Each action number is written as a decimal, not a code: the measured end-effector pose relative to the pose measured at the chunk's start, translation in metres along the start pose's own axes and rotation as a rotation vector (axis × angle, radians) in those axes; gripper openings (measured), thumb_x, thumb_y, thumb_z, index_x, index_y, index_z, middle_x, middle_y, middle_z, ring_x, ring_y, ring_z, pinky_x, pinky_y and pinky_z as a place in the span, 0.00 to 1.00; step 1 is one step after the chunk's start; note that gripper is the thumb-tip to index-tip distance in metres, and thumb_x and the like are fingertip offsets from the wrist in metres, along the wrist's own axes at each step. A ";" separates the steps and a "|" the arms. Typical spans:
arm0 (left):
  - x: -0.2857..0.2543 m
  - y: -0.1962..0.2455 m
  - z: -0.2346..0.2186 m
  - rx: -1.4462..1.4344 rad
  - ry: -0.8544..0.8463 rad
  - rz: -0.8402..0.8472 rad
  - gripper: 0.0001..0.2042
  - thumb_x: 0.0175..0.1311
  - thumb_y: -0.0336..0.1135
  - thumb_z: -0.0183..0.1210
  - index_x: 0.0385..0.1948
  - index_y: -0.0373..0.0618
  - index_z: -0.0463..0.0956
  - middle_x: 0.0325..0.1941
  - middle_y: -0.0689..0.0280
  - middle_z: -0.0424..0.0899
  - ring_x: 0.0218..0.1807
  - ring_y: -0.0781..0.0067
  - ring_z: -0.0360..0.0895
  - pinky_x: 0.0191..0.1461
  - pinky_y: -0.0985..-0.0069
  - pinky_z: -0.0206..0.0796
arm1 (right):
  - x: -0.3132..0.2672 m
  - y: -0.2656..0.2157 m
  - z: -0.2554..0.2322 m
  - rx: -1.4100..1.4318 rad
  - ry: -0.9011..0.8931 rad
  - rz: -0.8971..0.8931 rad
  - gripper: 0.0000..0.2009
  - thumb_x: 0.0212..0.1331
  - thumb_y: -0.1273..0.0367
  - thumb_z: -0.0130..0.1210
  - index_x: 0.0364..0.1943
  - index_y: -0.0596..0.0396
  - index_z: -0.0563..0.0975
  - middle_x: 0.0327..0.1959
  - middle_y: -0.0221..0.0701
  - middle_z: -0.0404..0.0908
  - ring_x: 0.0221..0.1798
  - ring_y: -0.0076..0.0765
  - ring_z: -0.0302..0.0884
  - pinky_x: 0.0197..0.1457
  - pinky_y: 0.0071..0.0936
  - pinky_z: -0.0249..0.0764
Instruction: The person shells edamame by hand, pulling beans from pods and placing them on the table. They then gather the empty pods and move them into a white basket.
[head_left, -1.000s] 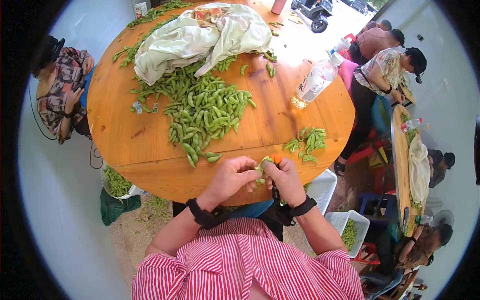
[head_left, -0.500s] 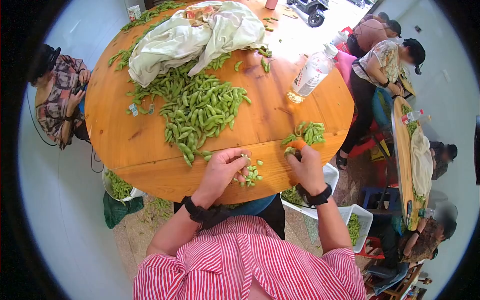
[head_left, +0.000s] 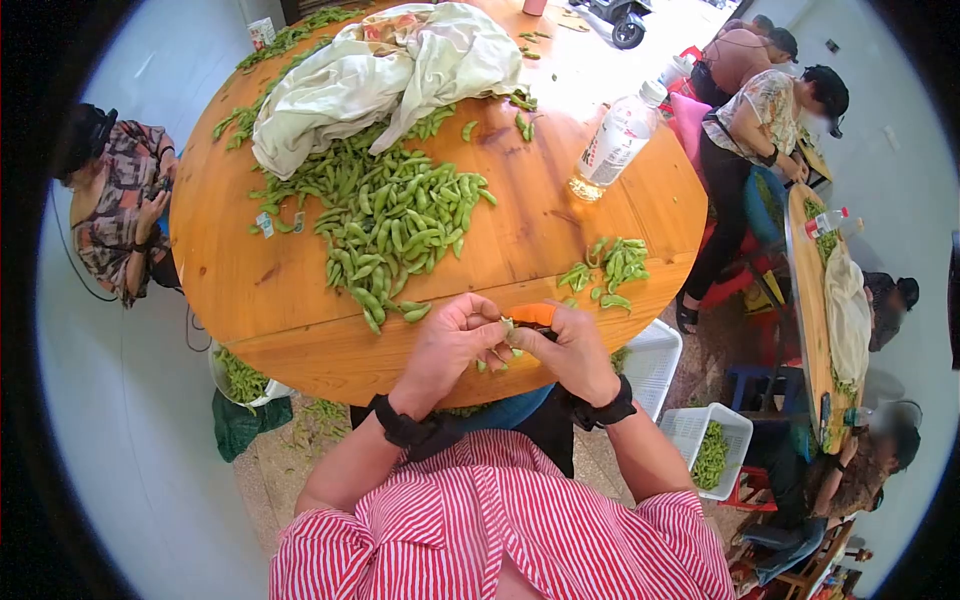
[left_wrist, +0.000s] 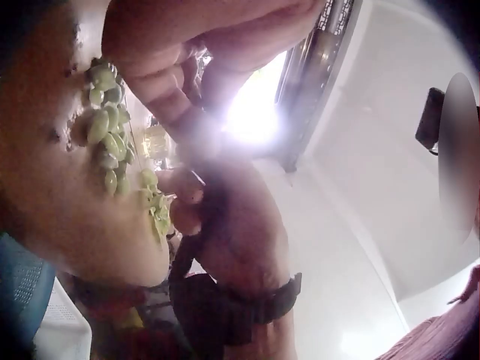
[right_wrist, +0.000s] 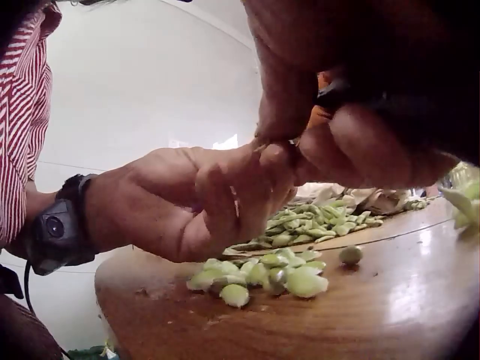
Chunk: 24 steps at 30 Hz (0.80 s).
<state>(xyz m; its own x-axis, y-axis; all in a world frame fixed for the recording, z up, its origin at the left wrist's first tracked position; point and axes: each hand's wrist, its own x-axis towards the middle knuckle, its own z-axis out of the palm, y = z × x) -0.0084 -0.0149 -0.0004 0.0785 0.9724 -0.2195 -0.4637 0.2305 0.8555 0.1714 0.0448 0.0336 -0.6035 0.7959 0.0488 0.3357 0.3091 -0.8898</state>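
Observation:
In the head view the left hand [head_left: 455, 345] and right hand [head_left: 572, 352] meet above the table's near edge, pinching a small green pod [head_left: 509, 326] between thumbs and fingers. An orange cover [head_left: 532, 314] wraps a right finger. Shelled beans [right_wrist: 259, 274] lie on the wood below the hands in the right wrist view; some also show in the left wrist view [left_wrist: 111, 135]. A large heap of green pods [head_left: 400, 215] spreads ahead of the left hand. Beyond the right hand is a smaller pod pile [head_left: 625, 262].
A white cloth [head_left: 340, 95] covers the far part of the heap on the round wooden table [head_left: 250, 300]. A bottle [head_left: 615, 145] stands at the right. White baskets [head_left: 735, 425] sit on the floor. One person is at the left, others at another table on the right.
The right hand went out to the small pod pile at the right, then came back to the left hand with a pod. The left hand has stayed near the same place.

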 end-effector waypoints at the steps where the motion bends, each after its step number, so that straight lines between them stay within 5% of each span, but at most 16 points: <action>1: 0.000 0.000 0.000 -0.006 0.001 -0.007 0.08 0.69 0.29 0.57 0.43 0.38 0.70 0.36 0.61 0.83 0.33 0.75 0.82 0.32 0.81 0.75 | 0.000 0.001 0.001 0.030 0.011 0.008 0.10 0.58 0.67 0.63 0.40 0.58 0.81 0.28 0.35 0.77 0.28 0.34 0.74 0.34 0.29 0.70; 12: -0.002 0.000 0.003 0.036 -0.015 -0.061 0.12 0.74 0.32 0.49 0.52 0.36 0.64 0.40 0.59 0.83 0.39 0.70 0.84 0.40 0.79 0.77 | 0.002 0.004 0.007 0.094 0.022 0.081 0.08 0.55 0.69 0.65 0.30 0.59 0.79 0.26 0.35 0.73 0.28 0.36 0.71 0.33 0.31 0.68; 18: -0.003 0.007 0.011 0.061 0.012 -0.057 0.12 0.74 0.32 0.49 0.52 0.36 0.66 0.41 0.61 0.82 0.40 0.73 0.83 0.41 0.80 0.77 | 0.003 0.010 0.008 -0.117 0.098 -0.203 0.05 0.57 0.73 0.64 0.35 0.58 0.80 0.26 0.29 0.73 0.30 0.28 0.72 0.33 0.24 0.67; 24: 0.000 -0.001 0.007 0.375 0.135 0.097 0.06 0.68 0.30 0.56 0.40 0.36 0.75 0.39 0.61 0.83 0.38 0.73 0.82 0.36 0.77 0.73 | 0.003 0.017 -0.012 -0.023 0.145 0.043 0.08 0.56 0.72 0.63 0.38 0.58 0.80 0.25 0.32 0.79 0.27 0.26 0.75 0.32 0.24 0.70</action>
<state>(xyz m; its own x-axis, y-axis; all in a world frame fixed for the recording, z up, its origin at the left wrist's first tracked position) -0.0016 -0.0153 0.0020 -0.0776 0.9827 -0.1680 -0.1072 0.1593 0.9814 0.1840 0.0589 0.0246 -0.4782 0.8749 0.0768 0.3770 0.2835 -0.8818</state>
